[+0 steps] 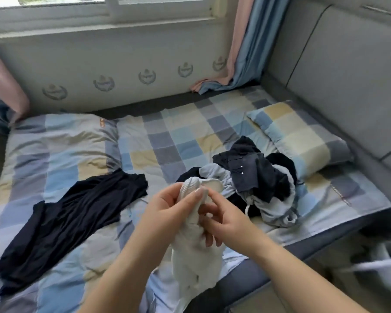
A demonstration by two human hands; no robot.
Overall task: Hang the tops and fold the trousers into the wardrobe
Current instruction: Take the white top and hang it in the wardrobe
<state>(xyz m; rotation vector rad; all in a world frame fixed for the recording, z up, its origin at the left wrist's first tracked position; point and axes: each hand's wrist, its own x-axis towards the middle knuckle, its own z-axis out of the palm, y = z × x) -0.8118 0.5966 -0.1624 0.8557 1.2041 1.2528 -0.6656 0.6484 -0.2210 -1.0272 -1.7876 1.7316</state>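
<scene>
A white top (pixel 196 260) with a ribbed collar hangs bunched above the bed's near edge. My left hand (pixel 165 213) grips it just under the collar, and my right hand (pixel 224 220) pinches the fabric beside it. A dark navy garment (pixel 70 220) lies spread flat on the left of the bed. A heap of clothes (pixel 257 177), dark blue and pale blue-grey with a drawstring, sits crumpled on the right of the bed behind my hands.
The bed has a checked blue, yellow and grey cover (pixel 167 141), with a matching pillow (pixel 303 136) at the right. A grey padded headboard (pixel 336 75) stands on the right. Curtains (pixel 242 53) hang beside the window. Blurred white bars (pixel 375 265) cross the lower right.
</scene>
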